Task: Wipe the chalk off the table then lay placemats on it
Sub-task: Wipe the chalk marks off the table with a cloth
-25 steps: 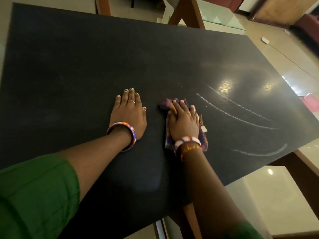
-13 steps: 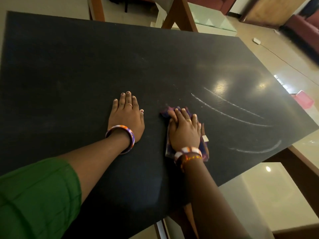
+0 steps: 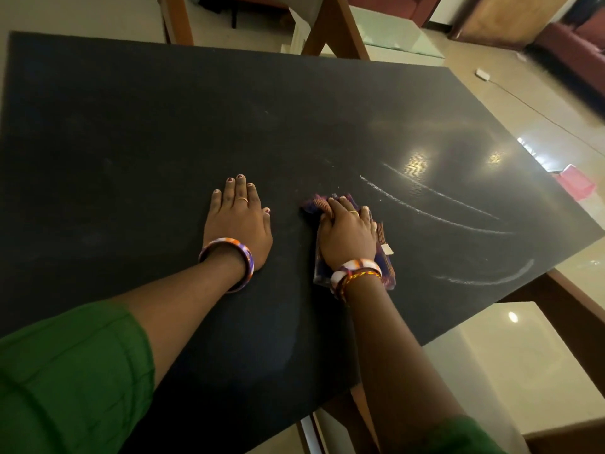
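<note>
Left hand (image 3: 236, 224) lies flat, fingers straight, on the table (image 3: 131, 142); right hand (image 3: 347, 235) beside it presses a cloth (image 3: 384, 257), fingertips curled; chalk lines (image 3: 442, 208) lie beyond the cloth.

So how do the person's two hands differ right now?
The left hand lies flat on the bare black table, fingers straight and holding nothing; the right hand presses on a purple cloth, its fingers curled over the cloth's far edge. The right hand sits nearer the chalk lines; the left is farther from them. Both wear a ring and a colourful bangle.
</note>
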The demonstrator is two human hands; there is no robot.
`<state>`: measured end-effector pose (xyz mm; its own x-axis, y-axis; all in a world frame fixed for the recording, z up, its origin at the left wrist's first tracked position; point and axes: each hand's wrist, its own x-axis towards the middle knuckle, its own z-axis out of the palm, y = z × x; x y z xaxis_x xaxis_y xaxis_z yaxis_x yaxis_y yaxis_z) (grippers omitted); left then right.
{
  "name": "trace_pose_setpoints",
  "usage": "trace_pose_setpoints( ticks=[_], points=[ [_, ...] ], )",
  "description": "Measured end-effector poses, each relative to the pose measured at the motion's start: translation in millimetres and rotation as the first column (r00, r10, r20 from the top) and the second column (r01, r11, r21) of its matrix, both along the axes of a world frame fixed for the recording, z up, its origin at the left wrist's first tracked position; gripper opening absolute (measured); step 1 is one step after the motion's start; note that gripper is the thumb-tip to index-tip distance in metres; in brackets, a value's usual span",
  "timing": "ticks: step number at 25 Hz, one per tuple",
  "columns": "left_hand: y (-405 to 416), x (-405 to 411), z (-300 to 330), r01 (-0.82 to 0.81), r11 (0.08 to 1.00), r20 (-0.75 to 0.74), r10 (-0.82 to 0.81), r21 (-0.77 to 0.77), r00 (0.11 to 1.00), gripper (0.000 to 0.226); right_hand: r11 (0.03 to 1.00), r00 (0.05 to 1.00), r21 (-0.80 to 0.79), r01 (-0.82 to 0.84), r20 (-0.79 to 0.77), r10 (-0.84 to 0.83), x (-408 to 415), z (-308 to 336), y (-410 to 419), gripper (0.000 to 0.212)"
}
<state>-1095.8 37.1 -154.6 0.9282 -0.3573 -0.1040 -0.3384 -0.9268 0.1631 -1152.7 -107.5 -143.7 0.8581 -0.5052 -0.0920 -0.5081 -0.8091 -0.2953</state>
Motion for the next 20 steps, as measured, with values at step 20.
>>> trace_pose_setpoints(
  ticks=[20],
  points=[
    [0,-2,-4,-0.008,1.0,0.017,0.008,0.0,1.0,0.057,0.997,0.999,-0.064,0.035,0.027,-0.034,37,-9,-23,0.047]
  ],
)
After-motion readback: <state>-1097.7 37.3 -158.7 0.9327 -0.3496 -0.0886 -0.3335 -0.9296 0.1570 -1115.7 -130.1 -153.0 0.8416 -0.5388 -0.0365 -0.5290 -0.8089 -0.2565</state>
